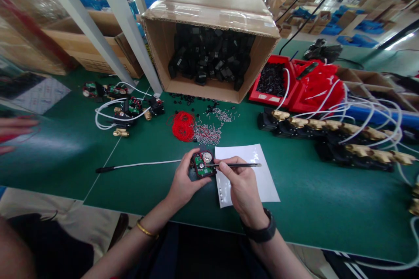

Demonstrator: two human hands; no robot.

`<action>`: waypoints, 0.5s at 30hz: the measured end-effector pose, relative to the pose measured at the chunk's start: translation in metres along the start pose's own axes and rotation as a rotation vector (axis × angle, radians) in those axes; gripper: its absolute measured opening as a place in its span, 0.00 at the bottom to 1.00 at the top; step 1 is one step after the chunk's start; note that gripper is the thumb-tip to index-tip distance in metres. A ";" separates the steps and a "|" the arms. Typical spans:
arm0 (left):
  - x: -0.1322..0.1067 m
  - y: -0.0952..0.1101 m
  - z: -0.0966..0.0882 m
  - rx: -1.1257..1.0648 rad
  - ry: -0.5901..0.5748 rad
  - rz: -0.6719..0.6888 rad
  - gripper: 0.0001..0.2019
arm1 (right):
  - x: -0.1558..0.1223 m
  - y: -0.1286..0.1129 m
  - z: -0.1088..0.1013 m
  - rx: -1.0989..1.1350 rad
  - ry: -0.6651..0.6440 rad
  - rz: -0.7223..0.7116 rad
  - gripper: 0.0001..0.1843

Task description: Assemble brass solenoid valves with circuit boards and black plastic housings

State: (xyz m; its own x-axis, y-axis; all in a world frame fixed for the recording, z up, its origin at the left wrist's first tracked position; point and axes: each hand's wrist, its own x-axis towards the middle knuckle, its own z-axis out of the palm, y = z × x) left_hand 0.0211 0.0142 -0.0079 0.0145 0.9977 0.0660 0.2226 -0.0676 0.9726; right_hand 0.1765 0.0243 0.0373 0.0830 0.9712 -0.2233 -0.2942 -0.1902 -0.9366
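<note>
My left hand point(183, 182) grips a small black housing point(198, 174) by its left side, thumb along the lower edge. Inside the housing show a green circuit board point(198, 161) and a round silver part. A white cable point(147, 164) with a black end runs left from it across the table. My right hand point(240, 178) pinches a thin dark stick-like tool point(244, 165), its tip over the board; the tip's kind is too small to make out. Beneath the right hand lies a white sheet point(263, 183) with several small shiny pieces along its left edge.
Red wire coils point(183, 126) and scattered small pins point(207, 133) lie ahead. Behind them stands a cardboard box point(209, 13) of black parts. Brass-fitted units point(330, 124) line the right, near red bins point(271, 96). Wired assemblies point(132, 107) sit left; another person's blurred hand point(15, 130) is at the far left.
</note>
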 end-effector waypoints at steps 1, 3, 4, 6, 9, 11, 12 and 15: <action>0.000 0.001 0.000 0.012 0.005 0.009 0.37 | 0.000 0.000 0.000 -0.001 -0.001 0.000 0.08; 0.000 0.003 0.001 0.047 0.021 0.043 0.36 | 0.002 0.000 -0.001 -0.008 -0.001 -0.001 0.08; 0.000 0.004 0.002 0.063 0.029 0.064 0.37 | 0.003 0.000 -0.001 -0.012 0.000 -0.002 0.08; 0.000 0.004 0.004 0.071 0.045 0.122 0.38 | 0.006 0.001 -0.001 -0.018 0.007 -0.004 0.09; 0.001 0.002 0.006 0.067 0.070 0.260 0.34 | 0.008 0.002 0.001 -0.040 0.010 -0.012 0.10; 0.002 -0.001 0.005 0.137 0.056 0.333 0.25 | 0.003 0.000 0.002 -0.118 0.004 -0.046 0.09; 0.003 -0.003 0.004 0.189 0.043 0.355 0.21 | -0.001 -0.001 0.002 -0.181 0.004 -0.090 0.08; 0.005 -0.010 0.000 0.304 0.039 0.421 0.19 | -0.001 -0.013 -0.001 -0.315 -0.011 -0.353 0.06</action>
State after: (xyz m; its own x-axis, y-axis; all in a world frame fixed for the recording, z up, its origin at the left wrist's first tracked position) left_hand 0.0192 0.0201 -0.0172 0.1289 0.8829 0.4515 0.4784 -0.4542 0.7516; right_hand 0.1816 0.0257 0.0491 0.1152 0.9854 0.1253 0.0533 0.1198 -0.9914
